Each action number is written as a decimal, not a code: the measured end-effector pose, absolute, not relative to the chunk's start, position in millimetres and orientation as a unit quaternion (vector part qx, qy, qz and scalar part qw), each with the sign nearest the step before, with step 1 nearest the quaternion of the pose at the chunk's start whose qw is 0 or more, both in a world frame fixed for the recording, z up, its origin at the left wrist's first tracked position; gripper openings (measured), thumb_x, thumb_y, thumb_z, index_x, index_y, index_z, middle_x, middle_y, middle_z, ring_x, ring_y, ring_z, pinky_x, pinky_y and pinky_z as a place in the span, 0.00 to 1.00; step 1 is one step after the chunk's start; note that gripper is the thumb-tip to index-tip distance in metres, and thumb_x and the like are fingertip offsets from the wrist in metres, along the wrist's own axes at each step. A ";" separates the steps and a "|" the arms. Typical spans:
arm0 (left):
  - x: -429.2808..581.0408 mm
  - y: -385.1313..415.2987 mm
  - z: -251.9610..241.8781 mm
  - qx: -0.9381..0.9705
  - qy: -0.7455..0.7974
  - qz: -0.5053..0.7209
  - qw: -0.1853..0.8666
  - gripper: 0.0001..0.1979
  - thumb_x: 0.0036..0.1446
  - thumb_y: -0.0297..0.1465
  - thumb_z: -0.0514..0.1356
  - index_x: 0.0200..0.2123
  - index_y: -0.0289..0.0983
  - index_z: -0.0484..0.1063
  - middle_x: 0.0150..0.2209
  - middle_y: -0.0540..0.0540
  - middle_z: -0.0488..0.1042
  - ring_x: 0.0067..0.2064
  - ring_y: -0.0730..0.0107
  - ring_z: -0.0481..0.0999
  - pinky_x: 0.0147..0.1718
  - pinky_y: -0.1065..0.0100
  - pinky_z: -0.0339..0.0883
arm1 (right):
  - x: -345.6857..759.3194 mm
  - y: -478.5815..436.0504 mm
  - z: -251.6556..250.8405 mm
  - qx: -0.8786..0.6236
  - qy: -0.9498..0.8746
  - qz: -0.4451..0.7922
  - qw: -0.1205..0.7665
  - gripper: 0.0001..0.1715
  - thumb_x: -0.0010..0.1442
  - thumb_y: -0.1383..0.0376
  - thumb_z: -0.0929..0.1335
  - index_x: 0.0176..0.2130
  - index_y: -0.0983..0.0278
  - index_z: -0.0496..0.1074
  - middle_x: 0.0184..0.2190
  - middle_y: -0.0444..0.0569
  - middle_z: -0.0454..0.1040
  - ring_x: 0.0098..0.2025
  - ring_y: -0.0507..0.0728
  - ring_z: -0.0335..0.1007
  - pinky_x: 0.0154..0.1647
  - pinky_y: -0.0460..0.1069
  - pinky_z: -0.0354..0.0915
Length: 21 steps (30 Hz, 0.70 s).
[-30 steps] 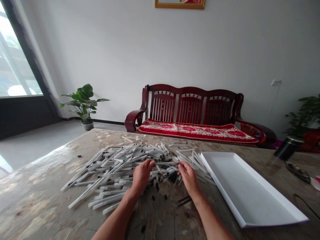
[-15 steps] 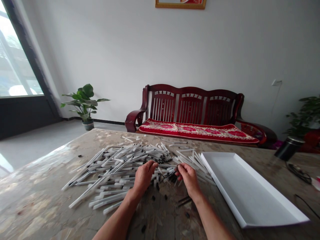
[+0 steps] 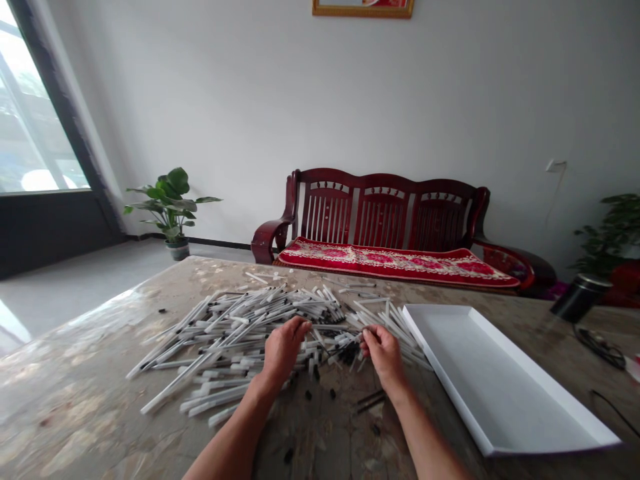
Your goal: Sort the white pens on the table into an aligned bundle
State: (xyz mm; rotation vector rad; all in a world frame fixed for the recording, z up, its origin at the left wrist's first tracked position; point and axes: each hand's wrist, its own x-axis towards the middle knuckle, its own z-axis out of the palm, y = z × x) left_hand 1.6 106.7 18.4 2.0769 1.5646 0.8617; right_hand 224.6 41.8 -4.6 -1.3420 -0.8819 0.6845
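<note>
My left hand (image 3: pixel 286 347) is above the right part of a heap of white, translucent pens and pen parts (image 3: pixel 215 357), thumb and fingers pinched together. My right hand (image 3: pixel 384 353) is also pinched, a short way to the right, near a dark cluster of small black pen tips. A thin pale pen barrel (image 3: pixel 330 327) shows between the two hands; whether either hand holds it is unclear. What sits in each pinch is too small to make out. Loose black pen caps (image 3: pixel 333 395) and dark thin rods (image 3: pixel 371 401) lie nearer me.
A shallow white box tray (image 3: pixel 520 380) stands on the stone-patterned table (image 3: pixel 75 393) right of my hands. Beyond it are a black cylinder (image 3: pixel 580 298) and a cable (image 3: pixel 600 350). A red wooden bench (image 3: pixel 383 213) stands behind the table, and a potted plant (image 3: pixel 173 200) at left.
My hands have drawn slightly apart: the left one moved a little left and up, the right one a little right. The heap and tray look unchanged.
</note>
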 end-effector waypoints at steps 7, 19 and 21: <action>-16.5 116.5 24.0 0.638 0.685 0.340 0.094 0.16 0.69 0.39 0.48 0.41 0.41 0.73 0.38 0.44 0.80 0.37 0.63 0.76 0.28 0.69 0.50 | 245.2 43.4 -9.1 -0.614 -0.368 0.230 0.659 0.18 0.48 0.50 0.69 0.29 0.62 0.72 0.23 0.48 0.76 0.22 0.56 0.70 0.19 0.48 0.66; 5.8 104.2 13.9 0.730 0.547 0.385 0.140 0.12 0.66 0.36 0.50 0.36 0.41 0.71 0.35 0.49 0.79 0.36 0.67 0.76 0.34 0.71 0.59 | 226.9 37.8 -7.1 -0.611 -0.489 0.198 0.590 0.26 0.59 0.48 0.64 0.42 0.64 0.77 0.32 0.53 0.79 0.29 0.59 0.73 0.27 0.50 0.67; 12.9 100.5 9.9 0.749 0.518 0.380 0.163 0.12 0.65 0.37 0.50 0.35 0.42 0.71 0.32 0.50 0.78 0.34 0.68 0.76 0.33 0.71 0.60 | 220.0 36.3 -4.5 -0.588 -0.493 0.258 0.587 0.29 0.58 0.47 0.65 0.48 0.64 0.76 0.34 0.52 0.80 0.27 0.58 0.73 0.23 0.48 0.65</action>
